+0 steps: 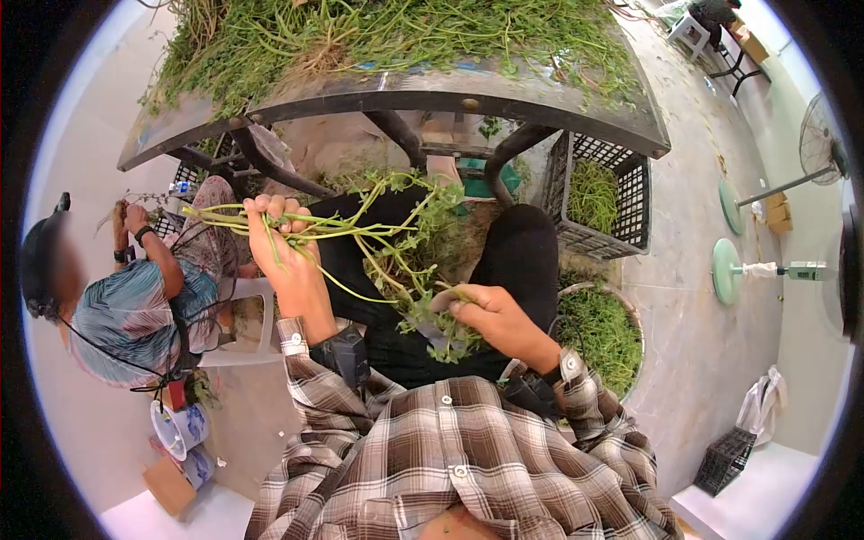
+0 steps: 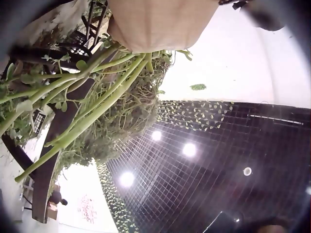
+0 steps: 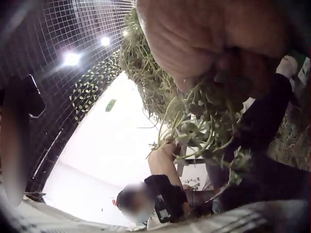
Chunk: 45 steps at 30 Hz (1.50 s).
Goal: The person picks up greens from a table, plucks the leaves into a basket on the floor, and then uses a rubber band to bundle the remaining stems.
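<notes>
My left hand (image 1: 286, 247) grips a small bunch of long green plant stems (image 1: 360, 229) in front of my left knee. The cut-looking ends stick out to the left past the fingers, and the same stems (image 2: 104, 109) spread below the hand in the left wrist view. Lower and to the right, my right hand (image 1: 504, 322) pinches the leafy ends (image 1: 427, 328) of the bunch over my lap. A small grey piece (image 1: 444, 301) shows at its thumb tip; I cannot tell what it is. In the right wrist view, leaves (image 3: 194, 131) hang under the fingers.
A table (image 1: 396, 101) ahead bears a big heap of greens (image 1: 405, 40). To the right stand a black crate (image 1: 621, 236) with stems and a round basket (image 1: 641, 333) of greens. Another person (image 1: 135, 297) sits at the left. A fan (image 1: 814, 153) stands far right.
</notes>
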### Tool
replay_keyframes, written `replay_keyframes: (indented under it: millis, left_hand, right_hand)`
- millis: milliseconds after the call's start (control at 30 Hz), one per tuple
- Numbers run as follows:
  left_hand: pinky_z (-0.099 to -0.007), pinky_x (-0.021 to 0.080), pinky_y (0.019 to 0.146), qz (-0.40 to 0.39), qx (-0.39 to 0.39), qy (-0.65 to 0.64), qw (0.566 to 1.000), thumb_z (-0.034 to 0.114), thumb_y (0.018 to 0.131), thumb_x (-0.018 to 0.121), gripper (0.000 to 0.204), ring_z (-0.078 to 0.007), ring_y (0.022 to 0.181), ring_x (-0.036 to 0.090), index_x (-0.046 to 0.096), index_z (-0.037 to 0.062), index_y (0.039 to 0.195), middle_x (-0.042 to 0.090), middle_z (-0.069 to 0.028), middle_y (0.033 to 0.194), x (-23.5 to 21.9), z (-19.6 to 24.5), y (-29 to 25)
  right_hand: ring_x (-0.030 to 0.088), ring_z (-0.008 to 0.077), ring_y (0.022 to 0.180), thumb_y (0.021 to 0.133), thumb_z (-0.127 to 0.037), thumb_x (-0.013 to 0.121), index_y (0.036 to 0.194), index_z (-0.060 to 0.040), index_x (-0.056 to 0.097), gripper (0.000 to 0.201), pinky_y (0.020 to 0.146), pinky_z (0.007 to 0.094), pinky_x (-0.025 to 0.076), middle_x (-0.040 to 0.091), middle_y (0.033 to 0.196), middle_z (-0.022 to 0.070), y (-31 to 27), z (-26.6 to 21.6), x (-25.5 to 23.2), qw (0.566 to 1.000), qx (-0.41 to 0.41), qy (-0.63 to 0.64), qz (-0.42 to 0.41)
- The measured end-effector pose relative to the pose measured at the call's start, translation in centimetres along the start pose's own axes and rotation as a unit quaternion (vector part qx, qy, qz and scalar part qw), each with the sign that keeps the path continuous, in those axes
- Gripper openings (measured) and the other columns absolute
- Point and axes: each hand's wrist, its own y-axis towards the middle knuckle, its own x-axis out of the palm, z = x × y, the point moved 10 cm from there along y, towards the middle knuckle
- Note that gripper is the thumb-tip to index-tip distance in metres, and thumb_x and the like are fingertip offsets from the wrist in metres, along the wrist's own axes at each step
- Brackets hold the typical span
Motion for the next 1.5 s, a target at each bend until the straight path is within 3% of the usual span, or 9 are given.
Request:
replay_keyframes:
  millis: [200,400,567,733,1067,1167,1267,1333,1500]
  left_hand:
    - [-0.0242,0.032,0.046,-0.011,-0.016,-0.018,1.0,0.03,0.095,0.042,0.027,-0.0096,0.05,0.037,0.05,0.0097,0.08,0.046,-0.0005,0.062,0.1,-0.6,0.1]
    - [-0.0243,0.031,0.046,0.004,-0.007,-0.02,1.0,0.03,0.095,0.043,0.026,-0.0096,0.05,0.035,0.05,0.0093,0.08,0.046,-0.0004,0.062,0.0,-0.7,0.0]
    - [-0.0228,0.029,0.046,0.046,0.008,0.002,0.999,0.025,0.095,0.043,0.026,-0.01,0.052,0.034,0.047,0.0075,0.077,0.042,-0.001,0.062,-0.1,-0.1,-0.5]
    - [-0.0231,0.03,0.046,0.047,0.001,-0.007,0.999,0.027,0.094,0.044,0.025,-0.0097,0.052,0.035,0.049,0.0079,0.079,0.044,-0.0013,0.064,-0.8,0.0,-0.3]
    - [-0.0248,0.031,0.047,-0.011,-0.042,-0.026,0.999,0.031,0.095,0.041,0.026,-0.0108,0.051,0.037,0.05,0.0096,0.082,0.048,-0.0016,0.067,-1.6,-1.5,0.0]
    - [-0.0252,0.031,0.047,0.001,-0.059,-0.062,0.996,0.031,0.096,0.04,0.027,-0.0115,0.051,0.037,0.05,0.01,0.082,0.047,-0.0014,0.066,-1.6,-2.4,-0.1]
    - [-0.0252,0.031,0.047,0.009,-0.073,-0.043,0.996,0.031,0.096,0.04,0.027,-0.0113,0.051,0.037,0.05,0.0099,0.082,0.046,-0.0012,0.065,-0.9,-3.6,-0.5]
    - [-0.025,0.031,0.047,0.021,-0.073,-0.032,0.997,0.03,0.096,0.04,0.027,-0.0109,0.051,0.037,0.049,0.01,0.081,0.045,-0.001,0.064,-0.5,-4.3,-0.7]
    - [-0.0242,0.03,0.046,0.04,-0.083,-0.032,0.995,0.03,0.095,0.041,0.027,-0.0103,0.05,0.035,0.049,0.0104,0.079,0.044,-0.0001,0.064,0.2,-5.3,-1.1]
  right_hand:
    - [0.047,0.0073,0.075,0.087,-0.012,0.046,0.117,-0.0005,0.053,0.034,0.068,0.0229,0.041,0.057,0.085,0.0008,1.2,0.0,2.2,0.999,-0.041,0.013,-0.022]
    - [0.037,0.0049,0.064,0.088,-0.016,0.047,0.099,-0.0024,0.058,0.021,0.057,0.0224,0.034,0.045,0.071,-0.0036,1.1,1.3,4.7,0.989,0.02,0.042,-0.141]
    - [0.038,0.0067,0.063,0.088,-0.018,0.05,0.093,-0.0022,0.057,0.018,0.057,0.024,0.034,0.045,0.069,-0.0023,0.8,0.6,4.7,0.987,-0.005,0.052,-0.149]
    - [0.044,0.0112,0.064,0.086,-0.017,0.052,0.092,-0.0005,0.054,0.018,0.06,0.0283,0.038,0.049,0.068,0.0047,0.1,0.6,2.8,0.993,0.009,-0.068,-0.091]
    - [0.044,0.0159,0.062,0.085,-0.016,0.052,0.09,0.0019,0.053,0.018,0.059,0.0306,0.038,0.047,0.068,0.0109,-2.4,0.8,-0.5,0.995,-0.002,-0.091,-0.033]
    - [0.046,0.0235,0.06,0.084,-0.015,0.051,0.084,0.0024,0.05,0.017,0.058,0.0341,0.038,0.047,0.066,0.0134,-2.9,0.7,-1.3,0.993,-0.004,-0.119,-0.013]
    - [0.048,0.0341,0.062,0.083,-0.014,0.051,0.078,0.0024,0.045,0.018,0.058,0.0387,0.038,0.047,0.066,0.0168,-3.2,0.0,-2.4,0.966,-0.058,-0.248,0.047]
    - [0.046,0.0407,0.063,0.082,-0.014,0.05,0.074,0.0018,0.041,0.02,0.057,0.0423,0.037,0.047,0.066,0.0194,-3.5,-0.4,-3.6,0.922,-0.094,-0.351,0.131]
    - [0.042,0.0326,0.053,0.083,-0.013,0.051,0.074,0.0016,0.043,0.019,0.052,0.0392,0.036,0.044,0.06,0.0174,-3.6,0.6,-6.0,0.942,-0.064,-0.281,0.174]
